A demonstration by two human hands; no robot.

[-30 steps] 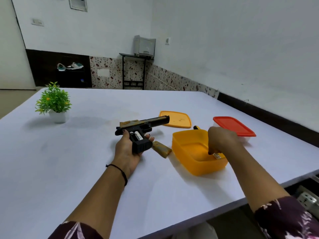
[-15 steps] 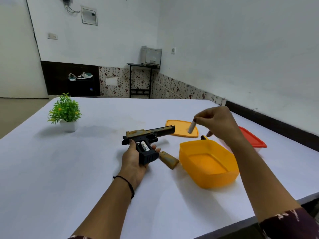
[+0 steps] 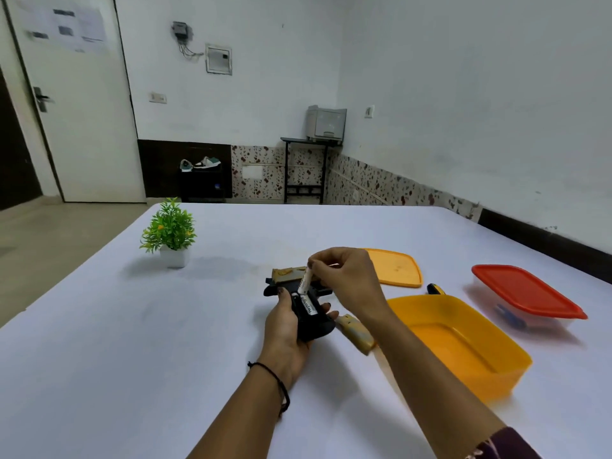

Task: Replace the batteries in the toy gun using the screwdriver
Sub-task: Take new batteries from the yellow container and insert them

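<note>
My left hand grips the black toy gun by its handle, with the battery bay facing up and one white battery lying in it. My right hand pinches a second white battery by its top end; it is tilted, with its lower end at the open bay. The tan battery cover lies on the table just right of the gun. A yellow and black screwdriver handle shows behind the yellow box.
An open yellow box stands at the right, its yellow lid lying farther back. A clear box with a red lid sits at the far right. A small potted plant stands at the left of the white table.
My right hand lifted a battery out of the yellow box and carried it left to the gun's open bay. The left hand kept holding the gun.
</note>
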